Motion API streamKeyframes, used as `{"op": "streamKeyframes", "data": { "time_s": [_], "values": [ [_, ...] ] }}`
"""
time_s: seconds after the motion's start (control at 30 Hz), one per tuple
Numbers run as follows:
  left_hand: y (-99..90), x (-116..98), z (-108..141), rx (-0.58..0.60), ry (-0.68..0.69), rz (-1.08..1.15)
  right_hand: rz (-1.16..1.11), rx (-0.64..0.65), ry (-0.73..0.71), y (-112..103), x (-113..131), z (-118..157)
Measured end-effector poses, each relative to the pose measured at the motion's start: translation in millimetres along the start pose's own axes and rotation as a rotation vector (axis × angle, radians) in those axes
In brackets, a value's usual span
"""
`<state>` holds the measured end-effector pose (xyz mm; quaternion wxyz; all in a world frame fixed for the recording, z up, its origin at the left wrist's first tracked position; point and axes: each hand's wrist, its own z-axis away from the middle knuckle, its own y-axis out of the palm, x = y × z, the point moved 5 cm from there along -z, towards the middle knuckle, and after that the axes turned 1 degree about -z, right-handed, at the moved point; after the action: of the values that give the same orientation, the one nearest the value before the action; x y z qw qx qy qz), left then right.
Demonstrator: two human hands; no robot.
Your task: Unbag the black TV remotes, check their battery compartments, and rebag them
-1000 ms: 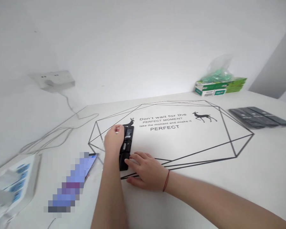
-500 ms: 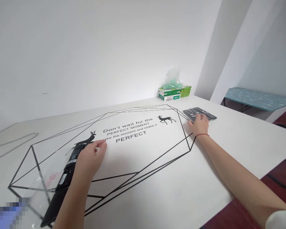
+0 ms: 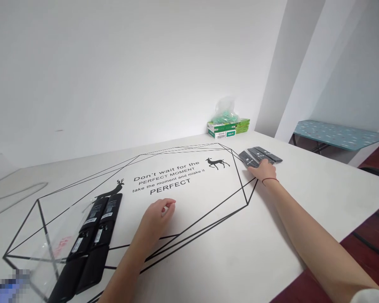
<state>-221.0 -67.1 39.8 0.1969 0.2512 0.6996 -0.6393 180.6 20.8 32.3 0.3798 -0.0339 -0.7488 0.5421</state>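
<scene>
My right hand [image 3: 264, 170] reaches across the table to a small group of black remote controls, its fingers closed on the near end of the leftmost remote control [image 3: 248, 158]. Beside it, more remote controls [image 3: 261, 154] lie buttons up in what looks like clear plastic wrapping. Near the table's middle is my left hand [image 3: 159, 213], its fingers curled together and nothing visible in them. To its left, long black pieces with labels [image 3: 113, 206] lie side by side in two rows, apparently remote controls with their backs up. A clear plastic bag [image 3: 47, 252] with red marks lies beside them.
The white table [image 3: 208, 261] bears printed lines, deer and lettering. Green and white boxes [image 3: 221, 128] with a plastic bag [image 3: 225, 111] on top stand by the wall. A pale cord [image 3: 22, 185] lies at far left. A blue table [image 3: 341, 134] stands at back right.
My left hand has moved right, off the black pieces, uncovering the second row. Over at the right, the leftmost remote control has come apart from the others, under my right hand.
</scene>
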Motion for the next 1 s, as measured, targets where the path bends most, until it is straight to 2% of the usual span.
{"op": "streamKeyframes", "data": {
  "time_s": [0.13, 0.27, 0.4, 0.53, 0.63, 0.73, 0.87, 0.93, 1.0],
  "values": [
    [7.2, -3, 2, 0.054, 0.060, 0.041, -0.340, 0.174, 0.057, 2, 8, 11],
    [6.9, -3, 3, 0.044, 0.045, 0.094, -0.719, 0.357, 0.055, 12, 36, 43],
    [10.9, -4, 6, 0.043, -0.043, 0.236, -1.012, 0.563, -0.032, 31, 81, 107],
    [18.3, -9, 8, 0.042, -0.121, 0.635, -1.219, 0.772, -0.161, 49, 117, 183],
    [20.9, -15, 10, 0.032, -0.161, 1.018, -1.265, 0.873, -0.358, 52, 135, 224],
    [12.2, -16, 11, -0.086, -0.191, 1.234, -1.186, 0.887, -0.493, 52, 146, 245],
    [-7.1, -7, 12, -0.285, -0.308, 1.302, -1.017, 0.970, -0.534, 56, 152, 258],
    [-13.9, -4, 12, -0.332, -0.364, 1.316, -0.968, 1.063, -0.512, 59, 151, 263],
    [-17.1, -4, 12, -0.341, -0.391, 1.343, -0.972, 1.168, -0.425, 63, 147, 267]
  ]
}}
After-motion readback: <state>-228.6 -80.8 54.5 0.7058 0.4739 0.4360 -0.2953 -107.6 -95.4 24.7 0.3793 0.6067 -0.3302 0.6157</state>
